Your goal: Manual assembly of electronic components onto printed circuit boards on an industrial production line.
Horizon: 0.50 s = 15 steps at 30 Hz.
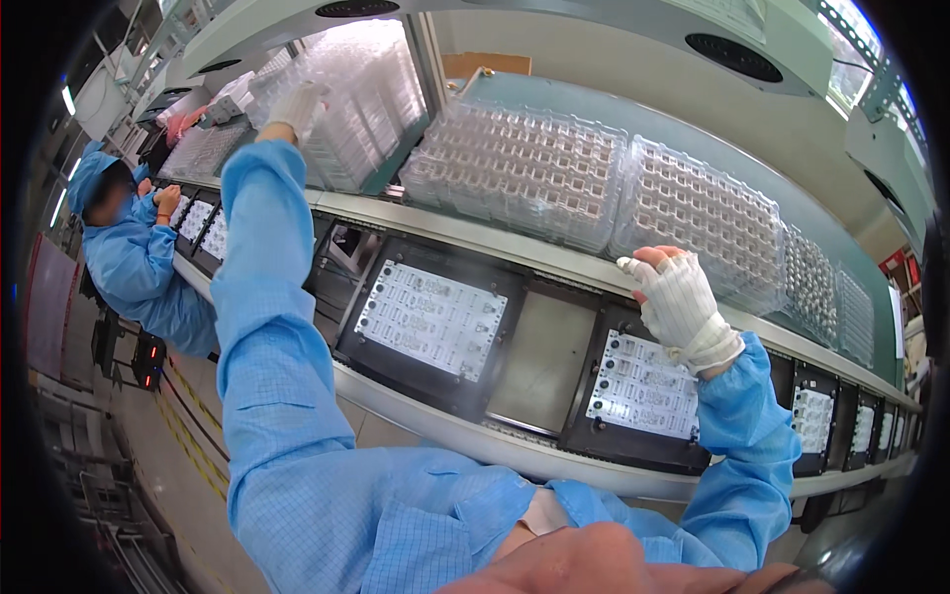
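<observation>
At the far left, my left hand (297,107), in a white glove, reaches to a tall stack of clear plastic trays (371,99). Its fingers blend into the pale plastic, so its grip is unclear. My right hand (683,309) wears a white striped glove with some bare fingertips. It hovers by the front edge of a clear compartment tray stack (698,213), above the conveyor rail. Its fingers are loosely bent, the thumb apart from them, with nothing visible between. Just below lies a white circuit board panel (643,386) in a black carrier; a similar panel (433,319) lies farther left.
Another stack of filled clear trays (515,173) stands on the green bench (584,99). A metal plate (542,361) separates the two nearest carriers. More panels (813,421) line the conveyor rightward. A co-worker in blue (143,257) works at the left. Grey overhead housings (633,25) hang above.
</observation>
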### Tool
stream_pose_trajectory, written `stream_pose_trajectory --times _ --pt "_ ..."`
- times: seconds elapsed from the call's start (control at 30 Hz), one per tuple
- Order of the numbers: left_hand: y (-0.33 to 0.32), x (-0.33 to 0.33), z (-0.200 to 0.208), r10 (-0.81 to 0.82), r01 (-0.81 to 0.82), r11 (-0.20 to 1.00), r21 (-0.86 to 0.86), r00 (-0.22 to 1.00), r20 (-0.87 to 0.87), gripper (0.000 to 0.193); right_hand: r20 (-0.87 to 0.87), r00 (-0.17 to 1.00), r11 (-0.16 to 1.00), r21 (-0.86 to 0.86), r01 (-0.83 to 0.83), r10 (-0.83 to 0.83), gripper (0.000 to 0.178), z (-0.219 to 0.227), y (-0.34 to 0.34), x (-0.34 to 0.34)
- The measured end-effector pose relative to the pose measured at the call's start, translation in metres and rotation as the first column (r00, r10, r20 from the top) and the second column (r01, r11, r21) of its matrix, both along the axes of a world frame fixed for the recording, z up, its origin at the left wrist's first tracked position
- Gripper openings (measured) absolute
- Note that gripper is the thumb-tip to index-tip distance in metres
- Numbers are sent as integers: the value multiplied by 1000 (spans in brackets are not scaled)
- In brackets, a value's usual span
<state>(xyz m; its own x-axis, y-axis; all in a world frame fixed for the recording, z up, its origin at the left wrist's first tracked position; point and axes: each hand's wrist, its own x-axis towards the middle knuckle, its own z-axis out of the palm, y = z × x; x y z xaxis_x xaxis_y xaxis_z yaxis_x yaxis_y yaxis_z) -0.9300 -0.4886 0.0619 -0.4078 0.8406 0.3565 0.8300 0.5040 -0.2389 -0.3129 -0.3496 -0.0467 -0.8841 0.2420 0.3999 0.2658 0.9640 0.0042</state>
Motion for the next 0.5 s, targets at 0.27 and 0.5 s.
stream_pose_trajectory --times 0.27,0.5 --pt "58 194 -59 -658 537 746 393 684 315 35 12 996 994 -67 91 -91 44 -1 10 20" --pt "81 235 -109 -667 643 737 207 643 377 34 -76 991 993 -25 112 -114 45 8 15 32"
